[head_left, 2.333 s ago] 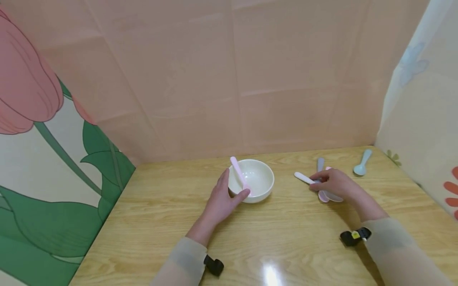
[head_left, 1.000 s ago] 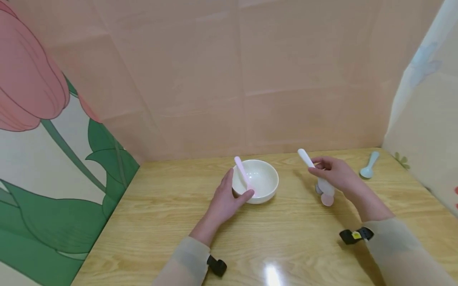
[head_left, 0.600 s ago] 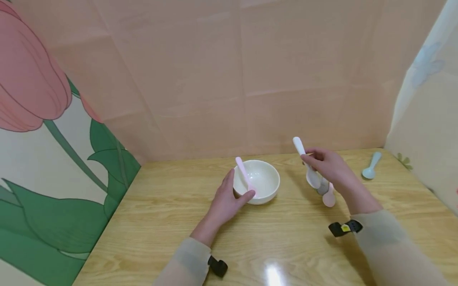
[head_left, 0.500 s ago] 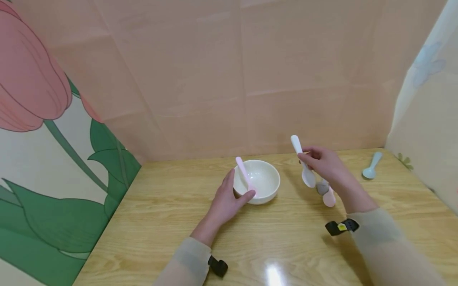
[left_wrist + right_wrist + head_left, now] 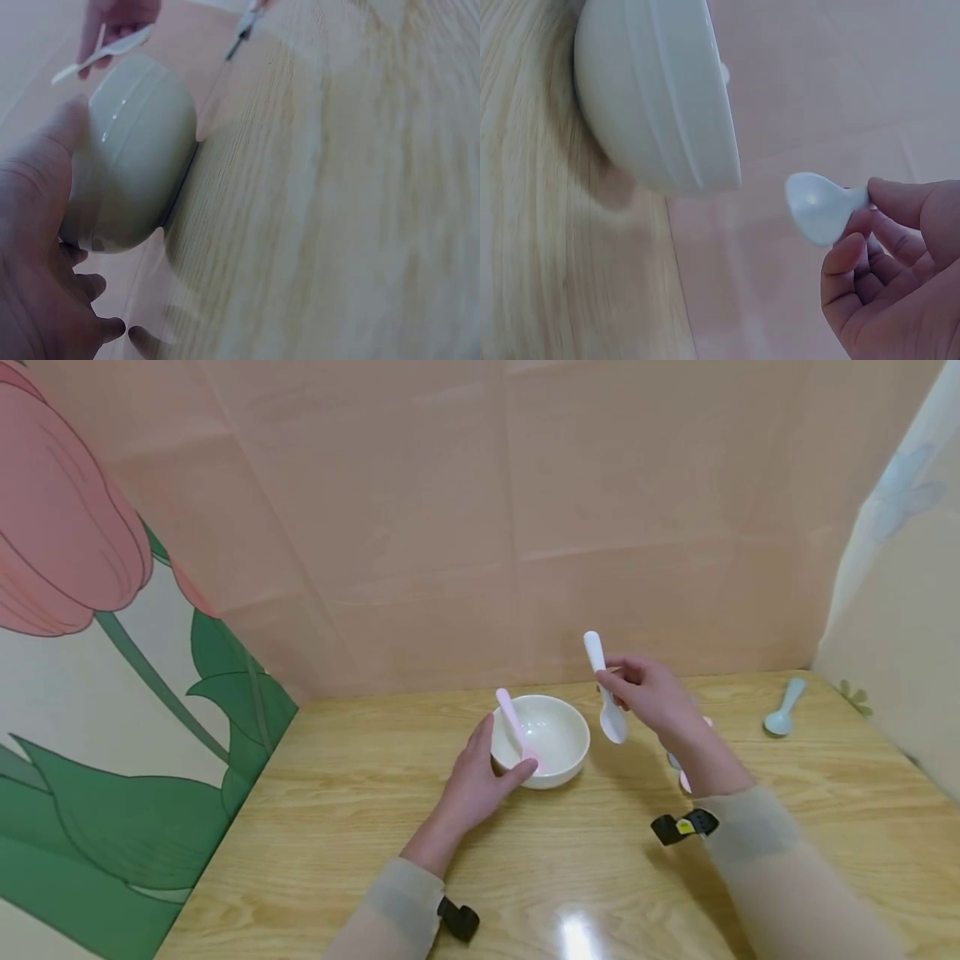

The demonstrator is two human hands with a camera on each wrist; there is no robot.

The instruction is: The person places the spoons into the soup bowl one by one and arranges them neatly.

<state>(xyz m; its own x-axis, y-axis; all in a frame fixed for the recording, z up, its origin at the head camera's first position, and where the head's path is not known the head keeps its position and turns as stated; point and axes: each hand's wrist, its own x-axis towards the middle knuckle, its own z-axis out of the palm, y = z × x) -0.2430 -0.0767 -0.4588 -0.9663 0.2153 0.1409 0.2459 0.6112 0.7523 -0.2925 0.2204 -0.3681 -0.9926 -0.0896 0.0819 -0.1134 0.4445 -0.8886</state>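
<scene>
A white spoon (image 5: 613,725) is pinched at its handle by my right hand (image 5: 648,693), just right of the bowl and above the table, handle end up. In the right wrist view the white spoon (image 5: 817,206) hangs apart from the bowl (image 5: 660,97), held between thumb and fingers. My left hand (image 5: 476,785) grips the left side of the white bowl (image 5: 558,770), which stands upright. Inside it leans a pink spoon (image 5: 510,714), handle over the back left rim. In the left wrist view, thumb and fingers of the left hand (image 5: 30,247) span the bowl's wall.
Behind the right wrist, a grey spoon (image 5: 672,761) and another pink spoon (image 5: 686,782) lie mostly hidden. A light blue spoon (image 5: 780,720) lies at the far right of the wooden table (image 5: 337,827). A pinkish cloth wall (image 5: 390,560) rises at the back.
My right hand has picked the white spoon off the pile at right, raised it and carried it left towards the bowl. My left hand has stayed on the bowl.
</scene>
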